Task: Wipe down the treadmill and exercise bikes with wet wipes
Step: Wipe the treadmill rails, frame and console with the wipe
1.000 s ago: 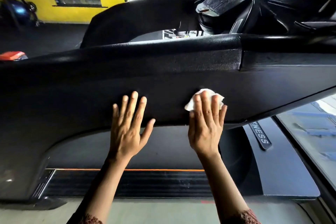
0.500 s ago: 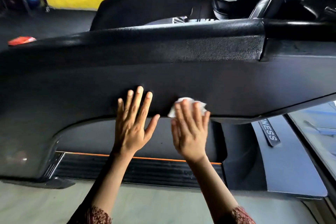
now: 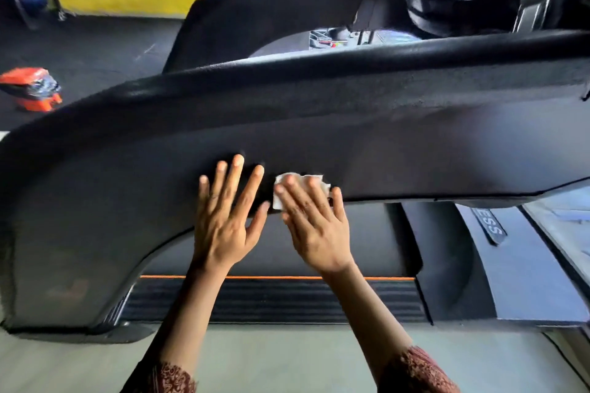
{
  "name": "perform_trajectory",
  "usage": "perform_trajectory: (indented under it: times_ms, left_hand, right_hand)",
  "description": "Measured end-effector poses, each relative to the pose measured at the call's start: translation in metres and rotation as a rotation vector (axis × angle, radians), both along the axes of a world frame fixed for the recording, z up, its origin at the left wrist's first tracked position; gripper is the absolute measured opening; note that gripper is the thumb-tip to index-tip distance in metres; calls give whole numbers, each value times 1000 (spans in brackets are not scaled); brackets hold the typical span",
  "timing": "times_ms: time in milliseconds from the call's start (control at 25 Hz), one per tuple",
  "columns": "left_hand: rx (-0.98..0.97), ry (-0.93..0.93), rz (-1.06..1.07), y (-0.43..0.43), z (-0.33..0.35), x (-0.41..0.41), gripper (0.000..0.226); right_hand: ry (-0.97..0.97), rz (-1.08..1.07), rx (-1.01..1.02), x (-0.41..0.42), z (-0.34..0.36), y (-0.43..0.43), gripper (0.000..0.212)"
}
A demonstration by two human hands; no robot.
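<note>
Head view: flat right hand half-hides the wipe against the treadmill; left hand lies splayed, empty.

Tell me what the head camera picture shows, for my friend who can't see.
A person's right hand presses a white wet wipe against a treadmill's black side arm, with the left hand flat on the arm just beside it. The treadmill deck with an orange stripe lies below.
</note>
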State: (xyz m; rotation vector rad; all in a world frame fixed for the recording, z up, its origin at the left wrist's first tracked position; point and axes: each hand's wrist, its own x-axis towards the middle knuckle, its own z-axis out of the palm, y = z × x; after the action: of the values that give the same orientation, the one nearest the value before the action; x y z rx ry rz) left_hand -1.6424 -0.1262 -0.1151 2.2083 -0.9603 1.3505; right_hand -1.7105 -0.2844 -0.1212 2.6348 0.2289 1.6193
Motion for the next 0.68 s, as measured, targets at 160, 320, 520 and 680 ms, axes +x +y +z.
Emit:
perform_trajectory:
  times_ms: [160,320,520,680]
  left_hand:
    - [-10,-13,-6,40,0,21,70]
    - [19,-16,-67,53,-3,27,67]
    - [16,-10,-108,55,1,29,70]
    - [4,0,-107,47,2,27,73]
  right_hand:
    - [-64,-326,364,-9,-18,-7,39]
    - [-2,-150,204,15,-23,49,38]
    - [-125,-212,199,25,31,27,39]
    - [-176,-290,571,14,15,25,44]
